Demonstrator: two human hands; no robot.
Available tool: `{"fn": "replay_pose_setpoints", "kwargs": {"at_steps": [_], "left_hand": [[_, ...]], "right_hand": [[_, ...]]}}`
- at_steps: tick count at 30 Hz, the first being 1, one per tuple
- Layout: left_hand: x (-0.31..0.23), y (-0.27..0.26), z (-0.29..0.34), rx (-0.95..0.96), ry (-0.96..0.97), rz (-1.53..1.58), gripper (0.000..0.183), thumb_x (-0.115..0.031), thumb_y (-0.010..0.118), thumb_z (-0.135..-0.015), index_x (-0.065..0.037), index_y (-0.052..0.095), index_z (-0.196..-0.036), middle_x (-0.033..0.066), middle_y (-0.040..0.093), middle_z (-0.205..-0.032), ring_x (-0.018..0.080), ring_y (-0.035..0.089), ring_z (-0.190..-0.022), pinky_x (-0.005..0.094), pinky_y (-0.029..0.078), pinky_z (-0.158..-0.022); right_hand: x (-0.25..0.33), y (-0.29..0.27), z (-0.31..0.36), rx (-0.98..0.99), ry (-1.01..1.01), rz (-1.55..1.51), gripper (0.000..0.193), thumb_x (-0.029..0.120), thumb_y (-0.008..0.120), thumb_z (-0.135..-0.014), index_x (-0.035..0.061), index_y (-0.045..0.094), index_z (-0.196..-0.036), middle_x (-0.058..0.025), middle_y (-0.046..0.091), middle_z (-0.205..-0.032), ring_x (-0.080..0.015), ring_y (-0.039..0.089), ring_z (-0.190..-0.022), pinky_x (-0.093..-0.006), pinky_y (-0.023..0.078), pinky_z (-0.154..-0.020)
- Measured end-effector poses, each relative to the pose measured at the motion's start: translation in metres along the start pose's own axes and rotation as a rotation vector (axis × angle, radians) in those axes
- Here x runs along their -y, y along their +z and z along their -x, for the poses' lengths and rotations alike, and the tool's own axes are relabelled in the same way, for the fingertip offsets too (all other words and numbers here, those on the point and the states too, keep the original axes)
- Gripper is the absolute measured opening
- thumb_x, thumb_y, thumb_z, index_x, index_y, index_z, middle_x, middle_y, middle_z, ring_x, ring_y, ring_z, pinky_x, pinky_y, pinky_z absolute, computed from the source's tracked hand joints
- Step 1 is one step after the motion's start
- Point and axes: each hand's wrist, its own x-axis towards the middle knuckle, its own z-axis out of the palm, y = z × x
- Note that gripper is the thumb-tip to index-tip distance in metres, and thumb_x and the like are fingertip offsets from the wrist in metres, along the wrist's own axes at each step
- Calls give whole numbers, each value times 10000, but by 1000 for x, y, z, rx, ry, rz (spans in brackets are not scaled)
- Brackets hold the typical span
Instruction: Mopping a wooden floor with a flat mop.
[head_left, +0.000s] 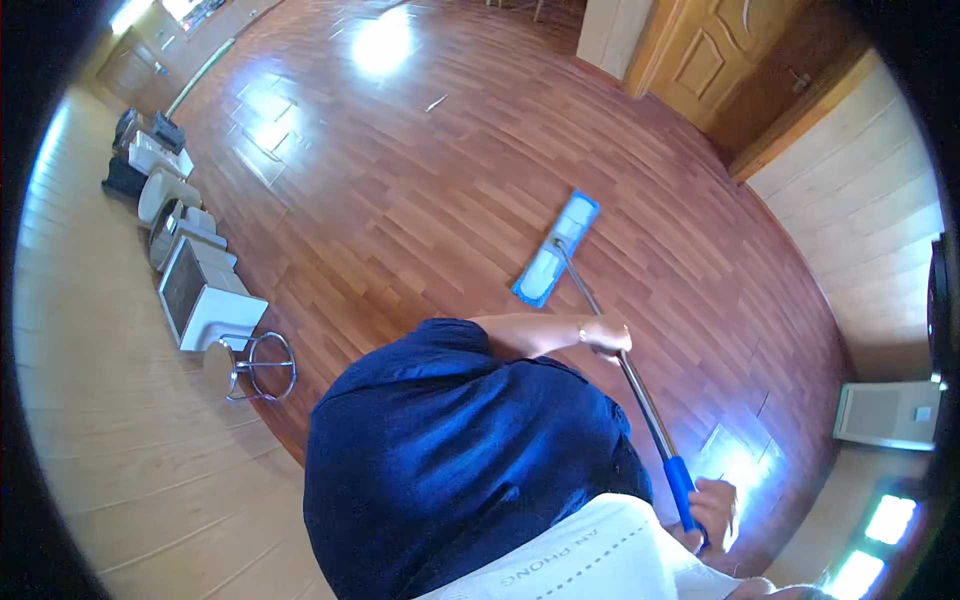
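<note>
A flat mop lies across my front, its pole [648, 405] slanting from the lower right up to the mop head. The mop head [545, 268], pale on top with a blue fringed rim, rests flat on the wood-look floor [420, 200]. My left hand [605, 336] is closed round the lower metal part of the pole, with that arm reaching across to the right. Higher up the pole, near the lower right of the view, my right hand [712, 512] wraps the blue handle grip [682, 492]. Its far fingers are partly hidden.
Along the left wall stand a round metal-framed stool [262, 366], a white box-shaped appliance [215, 300] and several other appliances. A wooden door [705, 65] is at the upper right. A pale panel-like unit [885, 415] sits by the right wall. Light glares off the floor.
</note>
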Motion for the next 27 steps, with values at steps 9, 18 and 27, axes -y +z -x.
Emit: {"fn": "replay_pose_setpoints", "kwargs": {"at_steps": [9, 18, 27], "left_hand": [[-14, 18, 22, -238, -31, -167, 249, -354, 712, -714, -112, 655, -728, 108, 653, -697, 343, 653, -720, 468, 530, -615], [52, -3, 157, -525, -454, 12, 176, -247, 694, -716, -92, 611, -740, 120, 625, -724, 344, 630, -731, 466, 484, -602], [162, 36, 239, -872, -878, 93, 232, -324, 714, -717, -129, 646, -822, 121, 654, -866, 342, 655, -822, 444, 528, -668]], "right_hand": [[-33, -66, -33, 875, -341, -234, 248, 167, 714, -735, 64, 524, -858, -111, 624, -877, -263, 618, -747, -388, 498, -625], [-13, 128, -32, 151, -111, -393, 404, 437, 547, -893, 63, 523, -744, -82, 531, -650, -204, 522, -586, -354, 401, -559], [-50, 221, -25, 454, 104, -619, 141, 167, 596, -854, 52, 560, -781, -133, 618, -784, -265, 603, -760, -417, 487, -726]]}}
